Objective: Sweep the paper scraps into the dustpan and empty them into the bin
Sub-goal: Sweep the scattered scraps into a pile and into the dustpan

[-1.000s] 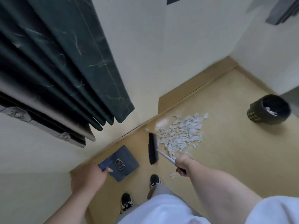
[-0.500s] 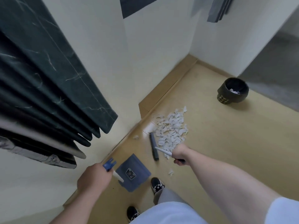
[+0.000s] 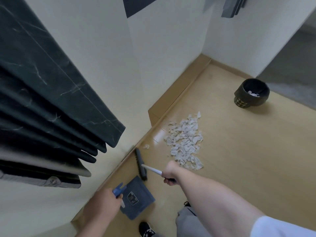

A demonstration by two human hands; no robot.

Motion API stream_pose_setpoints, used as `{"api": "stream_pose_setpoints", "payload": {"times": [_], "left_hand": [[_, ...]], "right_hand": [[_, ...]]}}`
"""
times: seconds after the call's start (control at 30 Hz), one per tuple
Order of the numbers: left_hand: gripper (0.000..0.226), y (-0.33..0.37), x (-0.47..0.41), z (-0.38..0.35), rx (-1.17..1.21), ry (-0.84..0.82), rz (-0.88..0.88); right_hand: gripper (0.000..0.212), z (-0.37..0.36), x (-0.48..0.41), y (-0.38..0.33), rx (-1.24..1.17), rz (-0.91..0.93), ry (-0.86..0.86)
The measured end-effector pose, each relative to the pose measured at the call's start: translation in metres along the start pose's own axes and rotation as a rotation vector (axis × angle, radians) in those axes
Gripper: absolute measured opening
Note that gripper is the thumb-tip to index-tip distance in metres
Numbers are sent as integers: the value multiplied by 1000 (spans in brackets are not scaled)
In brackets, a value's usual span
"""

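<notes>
Brush head long axis runs near-far, handle twd R hand.

Glossy wood-look floor, torn paper scraps, matt plastic dustpan.

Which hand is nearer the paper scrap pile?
Right. The right hand, gripping the brush, is just short of the paper scrap pile; the left hand, holding the dustpan, is farther back by the wall.

A room in a home: heavy dark green curtain, cream walls, pale wooden floor, small black waste bin.
</notes>
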State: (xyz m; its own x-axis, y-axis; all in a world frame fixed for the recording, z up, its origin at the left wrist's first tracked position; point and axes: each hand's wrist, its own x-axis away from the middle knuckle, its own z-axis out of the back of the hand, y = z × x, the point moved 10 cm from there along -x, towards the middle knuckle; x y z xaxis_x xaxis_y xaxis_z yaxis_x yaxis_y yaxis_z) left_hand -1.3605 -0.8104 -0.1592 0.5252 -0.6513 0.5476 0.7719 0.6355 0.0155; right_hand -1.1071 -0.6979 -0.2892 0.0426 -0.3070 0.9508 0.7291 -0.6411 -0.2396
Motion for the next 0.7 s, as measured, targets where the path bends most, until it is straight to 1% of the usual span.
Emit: {"api": "stream_pose_setpoints", "payload": {"times": [0.07, 0.13, 0.2, 0.37, 0.47, 0.6, 0.67, 0.7], "left_hand": [[39, 5, -2, 2, -7, 11, 25], [36, 16, -4, 3, -19, 5, 34], [32, 30, -5, 4, -20, 3, 29], [32, 52, -7, 4, -51, 25, 37], [28, 67, -7, 7, -43, 44, 9], [28, 83, -7, 7, -59, 38, -32], [30, 90, -7, 7, -62, 39, -50], [31, 93, -8, 6, -58, 38, -57]], "right_hand": [[10, 10, -8, -4, -30, -3, 9], [11, 30, -13, 0, -41, -12, 24], [13, 60, -15, 15, -59, -40, 68], [17, 128, -11, 52, -42, -76, 187], [17, 152, -1, 66, -24, -80, 211], [17, 167, 18, 70, 60, -13, 165], [24, 173, 30, 74, 197, 12, 143], [23, 178, 39, 78, 281, 17, 160]]}}
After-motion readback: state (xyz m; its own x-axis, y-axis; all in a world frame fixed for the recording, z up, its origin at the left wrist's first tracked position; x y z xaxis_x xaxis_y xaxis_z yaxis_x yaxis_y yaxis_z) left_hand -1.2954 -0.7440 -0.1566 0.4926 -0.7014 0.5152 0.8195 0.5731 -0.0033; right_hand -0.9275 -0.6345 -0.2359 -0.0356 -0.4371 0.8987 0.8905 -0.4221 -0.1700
